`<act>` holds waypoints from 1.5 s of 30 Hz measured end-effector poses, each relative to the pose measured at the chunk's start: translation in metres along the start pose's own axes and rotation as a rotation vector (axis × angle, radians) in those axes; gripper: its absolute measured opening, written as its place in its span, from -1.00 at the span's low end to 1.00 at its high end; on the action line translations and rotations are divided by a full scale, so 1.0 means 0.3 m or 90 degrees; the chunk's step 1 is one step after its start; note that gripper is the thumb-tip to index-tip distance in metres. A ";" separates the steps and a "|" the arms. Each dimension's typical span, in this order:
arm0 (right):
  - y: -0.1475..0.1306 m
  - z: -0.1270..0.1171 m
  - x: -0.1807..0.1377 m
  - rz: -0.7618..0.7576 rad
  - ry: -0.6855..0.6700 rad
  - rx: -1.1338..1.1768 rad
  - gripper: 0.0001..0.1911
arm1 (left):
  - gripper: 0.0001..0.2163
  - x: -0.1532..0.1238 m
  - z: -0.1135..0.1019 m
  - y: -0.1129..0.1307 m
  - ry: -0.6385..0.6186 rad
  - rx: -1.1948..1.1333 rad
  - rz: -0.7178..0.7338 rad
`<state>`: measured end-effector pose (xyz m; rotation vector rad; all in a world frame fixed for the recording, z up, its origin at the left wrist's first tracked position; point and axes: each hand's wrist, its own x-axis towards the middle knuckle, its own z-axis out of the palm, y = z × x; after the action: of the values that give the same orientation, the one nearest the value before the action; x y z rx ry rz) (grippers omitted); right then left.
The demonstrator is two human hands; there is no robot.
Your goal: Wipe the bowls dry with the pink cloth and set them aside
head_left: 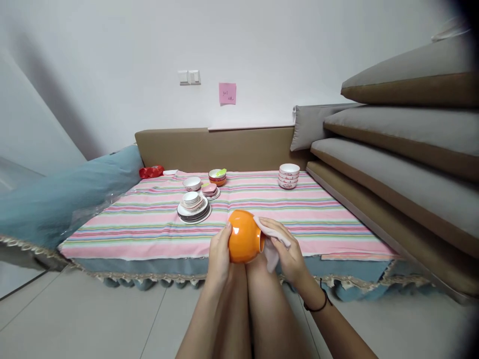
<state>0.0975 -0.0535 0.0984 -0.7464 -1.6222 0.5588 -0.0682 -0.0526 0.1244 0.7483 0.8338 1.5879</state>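
Observation:
An orange glazed bowl (241, 237), tipped on its side with its foot ring facing right, is held above my knees. My left hand (219, 253) grips it from the left, thumb on the outer wall. On the right, my right hand (285, 249) pinches a white cloth (272, 255) and presses part of it near the foot of the bowl. The cloth's lower end hangs down beside the bowl. The inside of the bowl is turned away from view.
On the striped cloth (149, 224) stand a plate stack (194, 218), a white bowl (192, 184), pink dishes (209, 189), stacked orange-red bowls (217, 177) and several stacked white bowls (288, 176). Piled cushions (404, 154) border the right side. A red item (151, 172) lies back left.

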 end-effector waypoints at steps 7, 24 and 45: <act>-0.017 -0.019 -0.093 -0.190 -0.108 -0.064 -0.65 | -0.73 -0.047 -0.006 -0.061 0.075 -0.071 -0.064; 0.146 0.131 -0.275 0.088 0.140 -0.059 -0.47 | -0.66 -0.033 -0.053 -0.180 0.185 -0.293 -0.279; 0.143 0.082 -0.164 0.045 0.032 -0.058 -0.55 | -0.67 -0.030 -0.072 -0.211 -0.154 0.083 -0.122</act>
<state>0.0848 -0.0595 0.0301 -0.8816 -1.5884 0.5157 -0.0506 -0.0568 0.0593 0.9062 0.8108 1.2543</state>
